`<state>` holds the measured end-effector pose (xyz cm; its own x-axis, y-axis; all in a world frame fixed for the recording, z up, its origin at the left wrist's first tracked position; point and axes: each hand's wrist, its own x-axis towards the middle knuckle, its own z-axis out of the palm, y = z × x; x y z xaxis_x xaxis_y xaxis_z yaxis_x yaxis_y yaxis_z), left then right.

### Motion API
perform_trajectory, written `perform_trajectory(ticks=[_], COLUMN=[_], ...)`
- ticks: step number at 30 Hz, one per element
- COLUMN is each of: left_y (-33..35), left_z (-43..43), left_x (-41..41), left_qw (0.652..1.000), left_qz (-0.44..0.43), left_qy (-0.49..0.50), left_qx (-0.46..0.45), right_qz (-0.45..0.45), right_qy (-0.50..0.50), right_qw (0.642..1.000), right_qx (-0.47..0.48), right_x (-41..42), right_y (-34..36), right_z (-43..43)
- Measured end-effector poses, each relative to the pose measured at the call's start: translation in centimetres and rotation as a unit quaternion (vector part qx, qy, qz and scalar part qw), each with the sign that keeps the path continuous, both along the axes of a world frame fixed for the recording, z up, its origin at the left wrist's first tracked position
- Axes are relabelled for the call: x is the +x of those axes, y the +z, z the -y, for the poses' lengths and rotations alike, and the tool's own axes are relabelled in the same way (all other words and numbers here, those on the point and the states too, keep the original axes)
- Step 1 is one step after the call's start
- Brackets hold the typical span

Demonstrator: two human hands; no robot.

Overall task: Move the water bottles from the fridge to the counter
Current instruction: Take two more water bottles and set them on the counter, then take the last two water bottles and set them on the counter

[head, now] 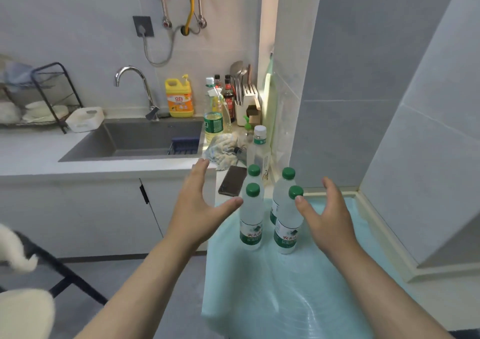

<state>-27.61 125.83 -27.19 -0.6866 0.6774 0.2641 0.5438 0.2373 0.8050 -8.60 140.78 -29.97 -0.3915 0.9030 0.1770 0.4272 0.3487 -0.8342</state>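
Both hands, left (pixel 197 203) and right (pixel 324 211), spread empty, flank four upright water bottles (pixel 251 219) near the cloth's (pixel 298 286) far edge.

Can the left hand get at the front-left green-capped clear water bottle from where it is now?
Probably yes. The open left hand sits just left of the front-left green-capped clear water bottle, thumb nearly touching, nothing between them. The black phone lies behind, out of the way.

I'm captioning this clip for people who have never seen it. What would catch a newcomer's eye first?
Four green-capped bottles stand clustered on a pale green cloth at centre, with the left hand and right hand spread open on either side, gripping nothing. Behind them a taller white-capped bottle and a dark phone sit on the counter. Farther left are the sink and a yellow jug.
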Motion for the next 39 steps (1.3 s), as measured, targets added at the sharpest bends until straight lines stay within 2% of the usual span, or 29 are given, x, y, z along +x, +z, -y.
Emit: perform_trajectory(ticks=[4, 11, 15, 19, 23, 30, 36, 39], left_y=[8.4, 18.4, 22.8, 25.8, 27.2, 28.2, 28.7, 28.4], left_z=[7.2, 21.5, 30.2, 39.2, 47.0, 63.1, 77.1, 84.2], left_x=[-0.9, 1.9, 4.8, 9.6, 15.2, 24.2, 31.4, 33.7], left_qw=[0.998, 0.988, 0.976, 0.953, 0.922, 0.85, 0.768, 0.735], left_qz=[-0.053, -0.103, -0.146, -0.189, -0.23, -0.284, -0.313, -0.319], left_qy=[0.006, 0.031, 0.077, 0.149, 0.246, 0.422, 0.543, 0.584], left_qx=[0.045, 0.111, 0.145, 0.184, 0.191, 0.133, 0.128, 0.129], right_qz=[-0.011, -0.083, -0.147, -0.243, -0.296, -0.366, -0.376, -0.375], right_qy=[0.065, 0.181, 0.241, 0.312, 0.393, 0.539, 0.65, 0.684], right_qw=[0.994, 0.964, 0.932, 0.885, 0.838, 0.739, 0.642, 0.609], right_qx=[0.093, 0.179, 0.227, 0.247, 0.237, 0.169, 0.153, 0.144], right_x=[-1.6, -2.5, -1.6, -0.5, 0.1, 0.4, 1.2, 1.8], right_y=[9.2, 20.8, 25.0, 28.1, 29.3, 30.3, 31.4, 31.5], right_z=[6.7, 20.2, 26.7, 33.1, 39.6, 54.8, 70.8, 79.1])
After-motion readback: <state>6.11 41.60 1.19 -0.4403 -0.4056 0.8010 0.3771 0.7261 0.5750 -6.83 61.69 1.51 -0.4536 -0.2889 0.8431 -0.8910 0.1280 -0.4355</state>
